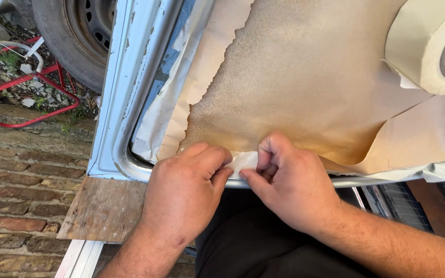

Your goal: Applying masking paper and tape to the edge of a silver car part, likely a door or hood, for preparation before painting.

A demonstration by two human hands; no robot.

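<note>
- Your left hand (184, 193) is curled with its fingertips pressed down on a strip of pale masking tape (243, 160) at the lower edge of the brown masking paper (305, 77); it pushes on the tape, and you cannot tell whether it pinches it.
- Your right hand (289, 185) sits just beside the left, thumb and bent forefinger pinched on the same strip, so the tape lies between your two hands and under their fingertips.
- The tape runs along the bottom rim of the light blue metal frame (130, 67), where paper meets metal.
- The brown paper is one large sheet, torn ragged along its left edge and speckled with fine spray; a second, paler layer (155, 123) shows beneath it at the left.
- One roll of cream masking tape (418, 46) rests at the upper right on the paper, well apart from both hands.
- One car wheel (78, 31) stands at the upper left, with one red metal stand (27, 87) beside it on the ground.
- One worn wooden board (104, 208) lies on the brick paving (21, 170) under the frame's corner, just left of your left wrist.
- Hands counted: two, both yours.
</note>
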